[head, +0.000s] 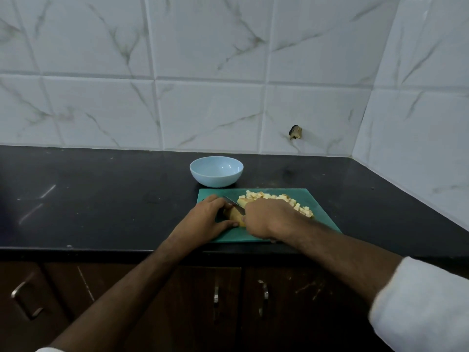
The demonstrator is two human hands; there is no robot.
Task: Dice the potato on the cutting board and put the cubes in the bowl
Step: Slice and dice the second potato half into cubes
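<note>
On the green cutting board (pixel 314 207) lies a piece of uncut potato (pixel 234 216), held down by my left hand (pixel 205 219) with curled fingers. My right hand (pixel 266 217) grips a knife (pixel 234 205); its handle is hidden in my fist and the blade crosses the potato. A pile of pale potato cubes (pixel 279 200) lies along the far right part of the board. The light blue bowl (pixel 216 171) stands just behind the board with nothing in it.
The board sits on a black countertop (pixel 101 199) near its front edge. White marble-look tiles (pixel 203 85) form the back wall and the right corner wall. Brown cabinet doors with metal handles (pixel 215 293) are below the counter.
</note>
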